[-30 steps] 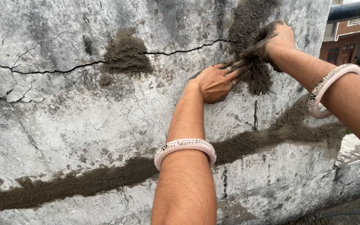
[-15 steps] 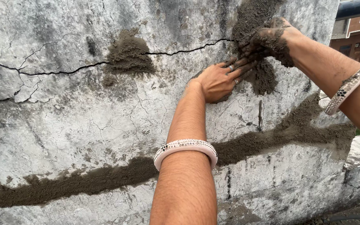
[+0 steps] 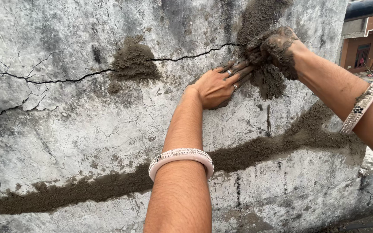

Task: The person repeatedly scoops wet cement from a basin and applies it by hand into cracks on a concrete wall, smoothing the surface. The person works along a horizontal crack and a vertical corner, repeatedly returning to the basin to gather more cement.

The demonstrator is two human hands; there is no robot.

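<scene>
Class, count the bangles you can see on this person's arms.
2. One bangle circles the left forearm at bottom centre; the other bangle sits on the right forearm at the right edge. Any further up the arms are out of frame.

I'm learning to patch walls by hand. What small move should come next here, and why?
Probably press the right hand, coated in wet mortar, down along the patch, with the left hand flat beside it. The crack is open leftward to the smaller mortar patch.

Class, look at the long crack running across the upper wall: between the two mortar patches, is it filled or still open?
Open. The crack shows as a bare dark line between the left mortar patch and the wet mortar under the right hand.
</scene>
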